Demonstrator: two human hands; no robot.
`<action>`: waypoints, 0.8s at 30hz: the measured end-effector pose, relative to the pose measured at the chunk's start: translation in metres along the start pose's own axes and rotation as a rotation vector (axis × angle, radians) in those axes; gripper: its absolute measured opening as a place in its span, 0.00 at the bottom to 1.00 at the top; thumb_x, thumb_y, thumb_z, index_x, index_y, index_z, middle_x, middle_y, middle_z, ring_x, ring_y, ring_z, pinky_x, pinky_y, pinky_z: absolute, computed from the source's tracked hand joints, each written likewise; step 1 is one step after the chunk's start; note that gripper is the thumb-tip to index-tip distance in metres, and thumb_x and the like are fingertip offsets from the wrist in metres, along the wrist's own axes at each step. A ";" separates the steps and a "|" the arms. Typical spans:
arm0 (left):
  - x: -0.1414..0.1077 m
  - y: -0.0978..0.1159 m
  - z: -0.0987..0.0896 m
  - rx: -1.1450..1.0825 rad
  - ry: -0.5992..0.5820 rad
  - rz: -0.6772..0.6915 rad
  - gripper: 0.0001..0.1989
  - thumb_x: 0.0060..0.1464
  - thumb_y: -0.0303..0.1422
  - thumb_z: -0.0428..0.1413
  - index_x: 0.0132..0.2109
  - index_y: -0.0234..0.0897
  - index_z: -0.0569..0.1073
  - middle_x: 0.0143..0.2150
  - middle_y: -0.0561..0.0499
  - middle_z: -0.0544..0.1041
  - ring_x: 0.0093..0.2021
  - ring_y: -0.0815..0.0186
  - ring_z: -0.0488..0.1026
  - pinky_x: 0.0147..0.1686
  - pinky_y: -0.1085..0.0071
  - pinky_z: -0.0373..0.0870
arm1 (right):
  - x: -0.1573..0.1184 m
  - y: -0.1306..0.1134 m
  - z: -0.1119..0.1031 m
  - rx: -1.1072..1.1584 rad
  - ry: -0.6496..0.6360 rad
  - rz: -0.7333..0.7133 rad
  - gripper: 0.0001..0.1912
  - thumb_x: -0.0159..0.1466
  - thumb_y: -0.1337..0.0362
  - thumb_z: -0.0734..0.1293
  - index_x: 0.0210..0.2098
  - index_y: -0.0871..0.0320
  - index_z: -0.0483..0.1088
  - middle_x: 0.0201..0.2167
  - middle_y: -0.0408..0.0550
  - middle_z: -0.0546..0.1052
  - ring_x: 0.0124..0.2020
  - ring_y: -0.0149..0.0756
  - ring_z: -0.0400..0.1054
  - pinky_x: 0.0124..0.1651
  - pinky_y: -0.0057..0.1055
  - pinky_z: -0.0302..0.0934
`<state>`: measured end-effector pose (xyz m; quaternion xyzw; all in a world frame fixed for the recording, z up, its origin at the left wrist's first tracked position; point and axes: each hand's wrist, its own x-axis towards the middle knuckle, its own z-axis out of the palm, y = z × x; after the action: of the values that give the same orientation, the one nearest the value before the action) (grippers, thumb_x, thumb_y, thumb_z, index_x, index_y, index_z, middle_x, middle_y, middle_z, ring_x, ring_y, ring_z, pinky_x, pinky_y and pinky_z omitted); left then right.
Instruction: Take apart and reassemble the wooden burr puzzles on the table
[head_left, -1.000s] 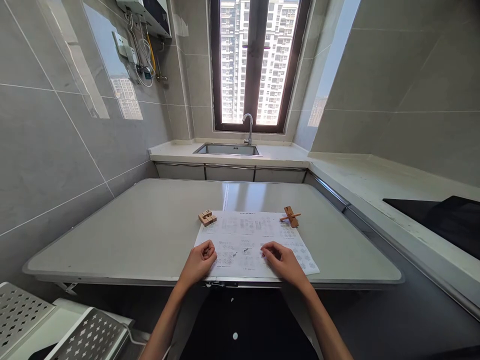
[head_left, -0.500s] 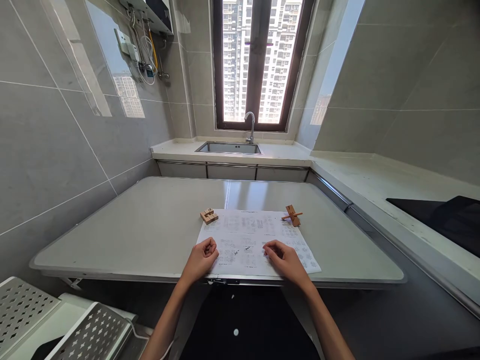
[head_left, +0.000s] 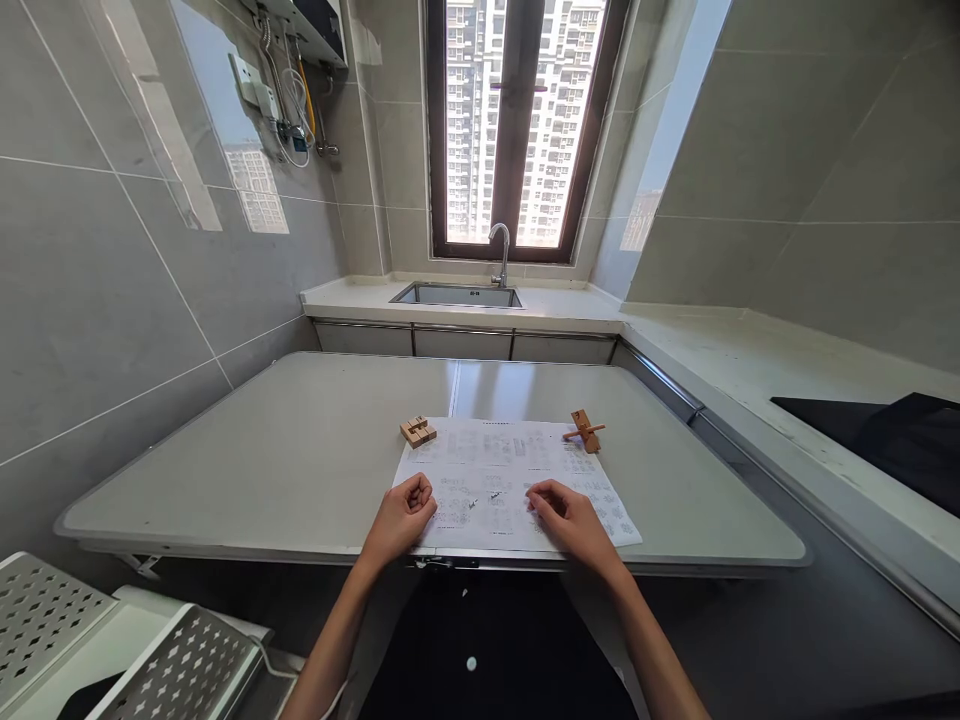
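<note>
A printed paper sheet with small figures and text lies near the table's front edge. My left hand, closed in a loose fist with nothing seen in it, rests on its left edge. My right hand lies on the sheet's right part, fingers curled in and thumb near the index finger, with no object showing. A light wooden block puzzle sits at the sheet's far left corner. At the far right corner stands a brown wooden cross-shaped puzzle with a stick through it. Two small dark marks or bits show between my hands.
The pale table reaches to a counter with a sink and a faucet. A black item lies on the right-hand counter. White perforated racks stand at lower left, beside a cable.
</note>
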<state>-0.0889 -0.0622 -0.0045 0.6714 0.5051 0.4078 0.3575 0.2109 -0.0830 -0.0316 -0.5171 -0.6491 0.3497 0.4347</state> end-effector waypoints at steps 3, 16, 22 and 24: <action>0.000 0.001 0.000 0.000 0.004 0.000 0.10 0.49 0.34 0.54 0.28 0.40 0.58 0.26 0.59 0.56 0.27 0.70 0.54 0.29 0.73 0.54 | 0.000 0.001 0.000 0.002 0.003 -0.005 0.20 0.68 0.45 0.65 0.40 0.55 0.77 0.35 0.49 0.82 0.37 0.42 0.74 0.42 0.35 0.65; 0.000 0.002 0.000 0.003 0.005 -0.004 0.11 0.50 0.36 0.54 0.28 0.40 0.58 0.26 0.59 0.55 0.28 0.70 0.54 0.29 0.73 0.54 | 0.000 0.002 -0.001 0.009 0.011 -0.012 0.19 0.69 0.47 0.65 0.41 0.56 0.77 0.35 0.49 0.82 0.37 0.41 0.74 0.42 0.35 0.65; 0.000 0.001 -0.001 0.012 0.009 -0.006 0.11 0.50 0.37 0.54 0.28 0.40 0.58 0.26 0.59 0.56 0.28 0.70 0.55 0.30 0.73 0.55 | -0.001 0.001 -0.001 0.033 0.015 0.016 0.19 0.68 0.46 0.66 0.41 0.55 0.77 0.35 0.48 0.82 0.37 0.41 0.74 0.42 0.34 0.65; 0.000 0.001 -0.001 0.019 0.013 -0.007 0.12 0.50 0.37 0.54 0.28 0.40 0.58 0.26 0.59 0.56 0.28 0.69 0.55 0.30 0.73 0.55 | -0.001 0.001 -0.001 0.035 0.020 0.011 0.19 0.68 0.46 0.66 0.41 0.55 0.77 0.35 0.48 0.82 0.36 0.41 0.74 0.42 0.34 0.65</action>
<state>-0.0890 -0.0622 -0.0032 0.6702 0.5137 0.4060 0.3494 0.2128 -0.0835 -0.0324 -0.5164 -0.6358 0.3581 0.4481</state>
